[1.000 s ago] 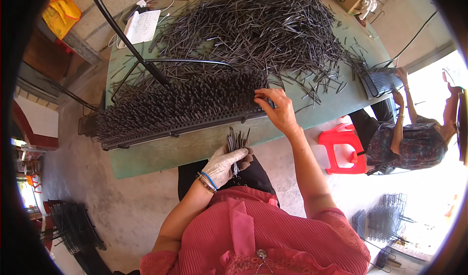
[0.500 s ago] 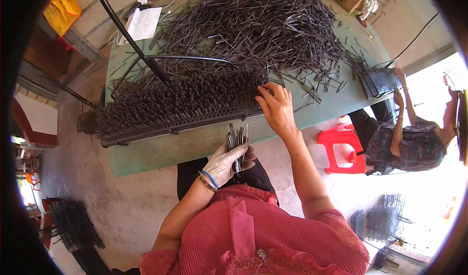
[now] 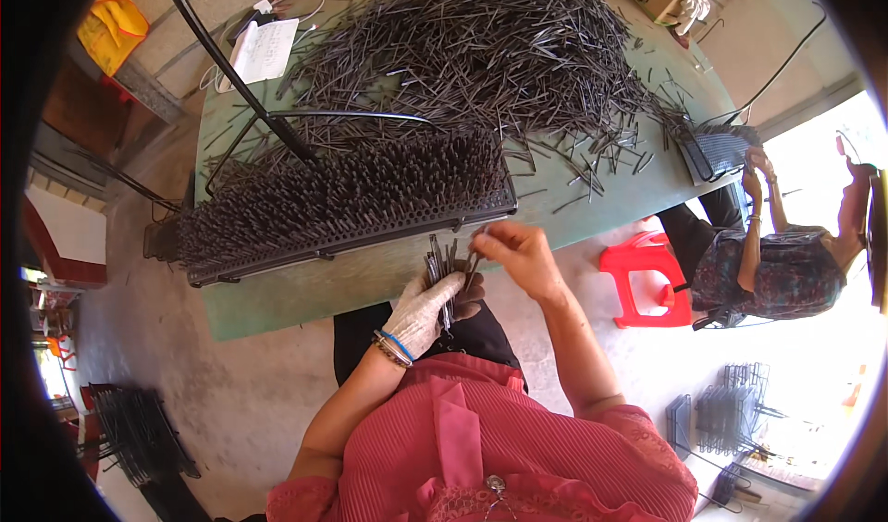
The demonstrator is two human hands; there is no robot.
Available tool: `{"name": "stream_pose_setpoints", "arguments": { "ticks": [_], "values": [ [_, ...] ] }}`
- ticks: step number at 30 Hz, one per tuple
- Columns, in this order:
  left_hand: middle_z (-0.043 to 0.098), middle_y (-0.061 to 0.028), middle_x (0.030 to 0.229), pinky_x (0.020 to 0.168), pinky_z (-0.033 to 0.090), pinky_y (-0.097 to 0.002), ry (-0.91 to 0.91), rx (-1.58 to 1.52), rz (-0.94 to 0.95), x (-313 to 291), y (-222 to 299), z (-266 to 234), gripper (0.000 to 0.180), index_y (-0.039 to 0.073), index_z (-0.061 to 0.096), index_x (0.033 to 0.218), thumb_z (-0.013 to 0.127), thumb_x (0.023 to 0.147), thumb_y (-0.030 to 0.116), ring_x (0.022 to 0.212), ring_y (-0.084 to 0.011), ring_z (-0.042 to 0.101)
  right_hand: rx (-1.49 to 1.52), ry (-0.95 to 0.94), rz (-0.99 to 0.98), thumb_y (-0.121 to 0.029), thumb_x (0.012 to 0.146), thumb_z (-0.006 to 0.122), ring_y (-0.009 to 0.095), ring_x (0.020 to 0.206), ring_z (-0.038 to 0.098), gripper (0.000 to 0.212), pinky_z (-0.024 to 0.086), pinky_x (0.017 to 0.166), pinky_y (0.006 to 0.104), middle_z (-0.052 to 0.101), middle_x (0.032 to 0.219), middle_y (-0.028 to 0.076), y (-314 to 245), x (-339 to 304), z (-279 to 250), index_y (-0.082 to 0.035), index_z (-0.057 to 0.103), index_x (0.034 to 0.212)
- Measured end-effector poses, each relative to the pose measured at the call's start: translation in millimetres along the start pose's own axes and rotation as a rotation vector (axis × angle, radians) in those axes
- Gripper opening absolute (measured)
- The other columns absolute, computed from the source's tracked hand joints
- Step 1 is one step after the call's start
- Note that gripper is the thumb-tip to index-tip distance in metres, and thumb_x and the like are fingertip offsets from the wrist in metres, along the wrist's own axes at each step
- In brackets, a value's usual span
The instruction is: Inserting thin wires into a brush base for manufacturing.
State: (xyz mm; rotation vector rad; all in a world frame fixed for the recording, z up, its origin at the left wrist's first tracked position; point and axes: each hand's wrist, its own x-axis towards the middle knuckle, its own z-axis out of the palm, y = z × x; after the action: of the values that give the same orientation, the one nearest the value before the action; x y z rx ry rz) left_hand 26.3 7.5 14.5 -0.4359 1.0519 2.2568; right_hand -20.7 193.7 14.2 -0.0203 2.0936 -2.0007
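My left hand [image 3: 422, 306], in a pale knit glove, is closed around a bundle of thin dark strips [image 3: 437, 263] whose ends stick up, in front of my lap. At the bundle's right side, my bare right hand [image 3: 524, 259] has thumb and fingers pinched together on one such strip. Just beyond both hands, along the table's near edge, lies a long black perforated rack [image 3: 375, 243]. It is densely filled with upright dark strips [image 3: 342, 184], and a black metal frame [image 3: 268, 110] rises over it.
A big heap of loose strips [image 3: 481, 69] covers the far part of the green table [image 3: 620, 194]. Paper [image 3: 264, 50] and cables lie back left. At right a co-worker [image 3: 768, 268] handles a smaller rack [image 3: 717, 150] near a red stool [image 3: 645, 286]. More racks [image 3: 139, 429] stand on the floor.
My right hand has moved down and toward me, from the rack's right end to the bundle. The left hand stays nearly in place, still holding the strips.
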Motion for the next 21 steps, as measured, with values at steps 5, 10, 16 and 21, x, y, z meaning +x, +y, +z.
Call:
{"name": "stream_pose_setpoints", "arguments": {
  "ticks": [5,10,16,21],
  "values": [
    [0.066,-0.0128,0.104,0.072,0.057,-0.0306,0.011,0.011,-0.035,3,-5,-7,0.028,0.003,0.054,0.12,0.056,0.096,0.015,0.086,-0.0191,0.068,-0.22,0.297,-0.297,-0.009,0.093,0.061,0.011,0.086,0.063,0.017,0.049,0.079,0.0253,0.069,0.09,0.005,-22,27,-35,0.004,0.063,0.104],
    [0.065,-0.0104,0.101,0.061,0.05,-0.0215,-0.013,0.091,-0.094,3,-6,-1,0.028,0.003,0.052,0.122,0.055,0.096,0.014,0.073,-0.0091,0.06,-0.372,0.356,-0.438,-0.009,0.091,0.064,0.009,0.083,0.063,0.016,0.049,0.079,0.0246,0.07,0.089,0.005,-23,55,-42,0.002,0.064,0.102],
    [0.065,-0.0093,0.1,0.058,0.048,-0.019,-0.013,0.084,-0.094,4,-5,-6,0.027,0.003,0.053,0.12,0.056,0.095,0.014,0.068,-0.0065,0.057,-0.42,0.307,-0.556,-0.007,0.089,0.065,0.015,0.081,0.065,0.013,0.049,0.076,0.0271,0.069,0.091,0.009,-18,65,-43,0.001,0.065,0.099],
    [0.064,-0.0087,0.098,0.058,0.047,-0.0196,-0.023,0.069,-0.106,5,-5,-6,0.026,0.003,0.053,0.12,0.055,0.096,0.013,0.069,-0.0065,0.057,-0.357,0.312,-0.526,-0.007,0.089,0.065,0.016,0.082,0.066,0.013,0.05,0.076,0.0275,0.07,0.092,0.009,-13,68,-44,0.001,0.065,0.099]
  ]
}}
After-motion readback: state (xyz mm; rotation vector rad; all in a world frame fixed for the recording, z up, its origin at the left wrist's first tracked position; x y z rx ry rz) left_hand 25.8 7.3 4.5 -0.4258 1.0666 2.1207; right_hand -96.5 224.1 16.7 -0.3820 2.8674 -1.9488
